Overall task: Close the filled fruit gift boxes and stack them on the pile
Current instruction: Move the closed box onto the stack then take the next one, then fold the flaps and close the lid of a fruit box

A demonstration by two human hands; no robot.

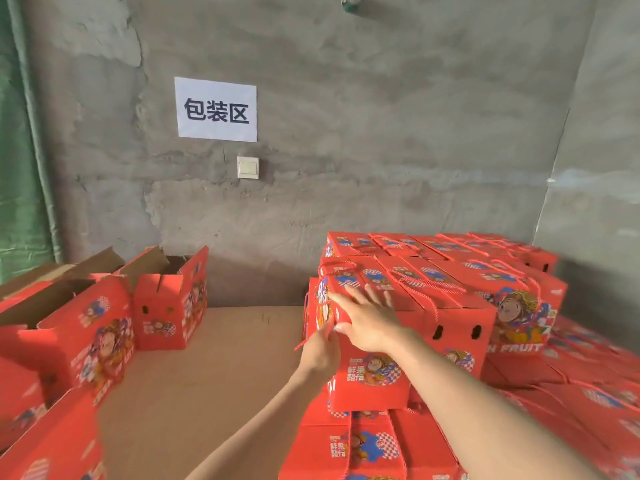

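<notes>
A closed red fruit gift box [372, 379] with a red rope handle stands at the near left end of the upper row of the pile [485, 299] of closed red boxes on the right. My right hand [369, 320] lies flat on its top near corner, fingers spread and straight. My left hand [320, 353] is against the box's left side, its fingers at the upper edge by the rope; whether they pinch the rope I cannot tell.
Open red boxes [169, 303] with raised flaps stand at the left and far left [69, 334]. Brown cardboard sheet [207, 375] covers the surface between them and the pile. A grey concrete wall with a paper sign [216, 109] and a light switch [248, 167] is behind.
</notes>
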